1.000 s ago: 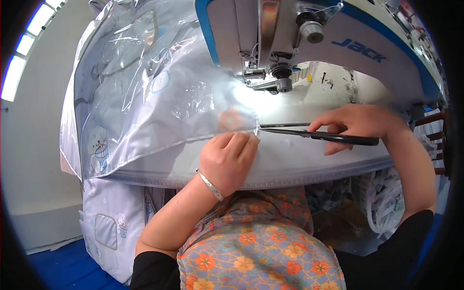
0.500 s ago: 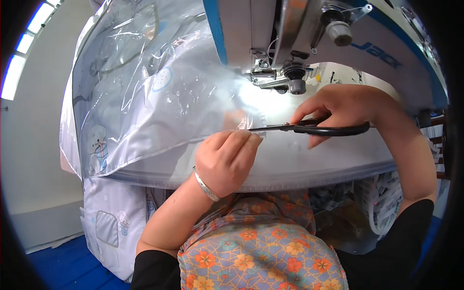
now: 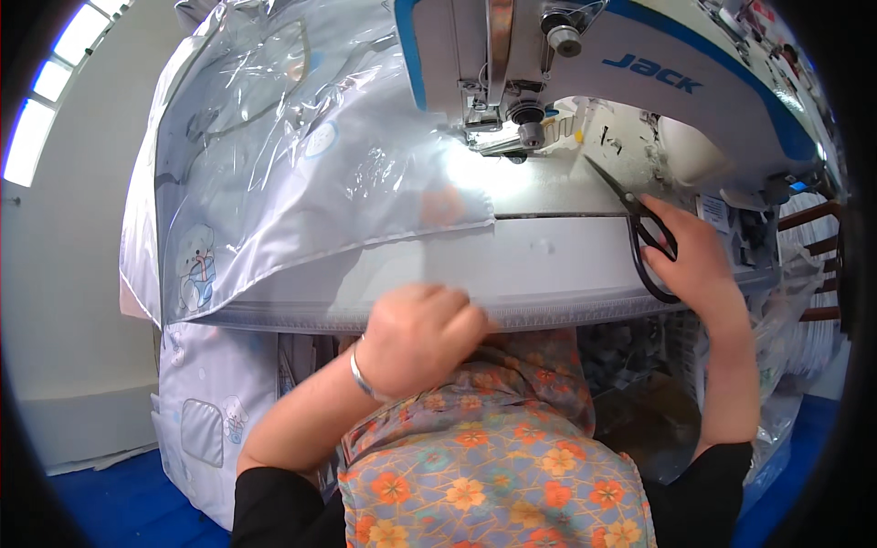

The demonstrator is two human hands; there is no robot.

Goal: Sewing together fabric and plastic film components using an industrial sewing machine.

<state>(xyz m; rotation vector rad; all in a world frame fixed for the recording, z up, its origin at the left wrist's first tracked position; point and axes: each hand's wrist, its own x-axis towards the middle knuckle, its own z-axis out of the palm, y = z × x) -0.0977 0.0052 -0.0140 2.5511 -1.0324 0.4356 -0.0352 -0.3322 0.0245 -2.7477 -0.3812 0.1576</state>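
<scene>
My right hand (image 3: 699, 260) holds black-handled scissors (image 3: 630, 199) by the handle loops, on the right side of the sewing machine bed. Their blades point up and to the left. In front of the table edge, my left hand (image 3: 420, 338) is curled closed and slightly blurred. Whatever may be between its fingers is hidden. A pale sheet of fabric and clear plastic (image 3: 365, 205) with printed cartoon figures lies across the left of the table. One corner of it reaches under the lit needle area of the sewing machine (image 3: 525, 114).
The machine's white and blue arm (image 3: 731, 100) stands over the back right. A ruler strip (image 3: 548, 312) runs along the table's front edge. More printed fabric (image 3: 206, 411) hangs down at the left. Dark thread scraps (image 3: 610, 139) lie beyond the needle.
The scissors have moved right, away from the fabric edge, and now tilt upward. My left hand has let go of the fabric edge and drawn back toward me.
</scene>
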